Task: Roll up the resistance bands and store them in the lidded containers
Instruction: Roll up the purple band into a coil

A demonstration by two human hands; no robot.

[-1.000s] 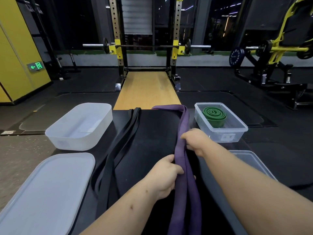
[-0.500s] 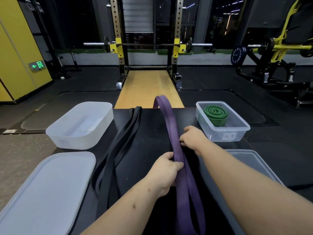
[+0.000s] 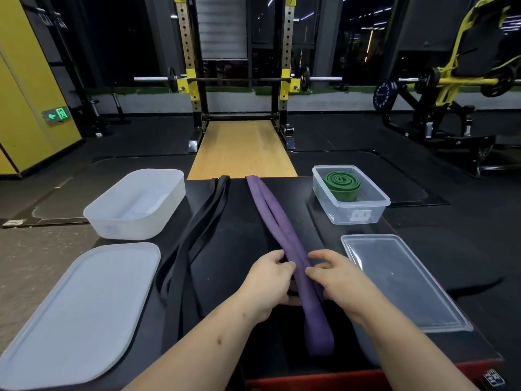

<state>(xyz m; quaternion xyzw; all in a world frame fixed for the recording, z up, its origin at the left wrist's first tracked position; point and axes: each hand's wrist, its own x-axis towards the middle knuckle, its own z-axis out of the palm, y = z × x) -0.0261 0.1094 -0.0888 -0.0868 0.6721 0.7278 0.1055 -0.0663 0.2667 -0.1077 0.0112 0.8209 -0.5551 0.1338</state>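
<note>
The only writing I can make out sits far from my work: a weight plate (image 3: pixel 384 94) at the far right carries white lettering that includes "FITNESS", and a green exit sign (image 3: pixel 56 115) on the yellow wall at the far left shows an arrow and a running figure. A small label on the front of the clear container (image 3: pixel 377 204) and a logo at the near right corner of the tabletop (image 3: pixel 239 235) are too small to read.

The purple band (image 3: pixel 277 221) lies flat on the tabletop as a long doubled loop. Its long axis runs from near to far, and the far end leans a little left and reaches the far edge. Its near loop end lies close to me, slightly right.

My left grip (image 3: pixel 267 280) is curled on the band from the left, thumb against it. My right grip (image 3: pixel 335 277) is curled on it from the right, just across from the left one.

The black band (image 3: pixel 197 227) lies left of the purple one, also near to far, unrolled. The green band (image 3: pixel 342 184) sits coiled inside the clear container at the far right, with the clear lid (image 3: pixel 408 292) lying flat just nearer. The white container (image 3: pixel 112 218) stands open at the far left, and its white lid (image 3: pixel 70 306) lies flat in front of it.
</note>
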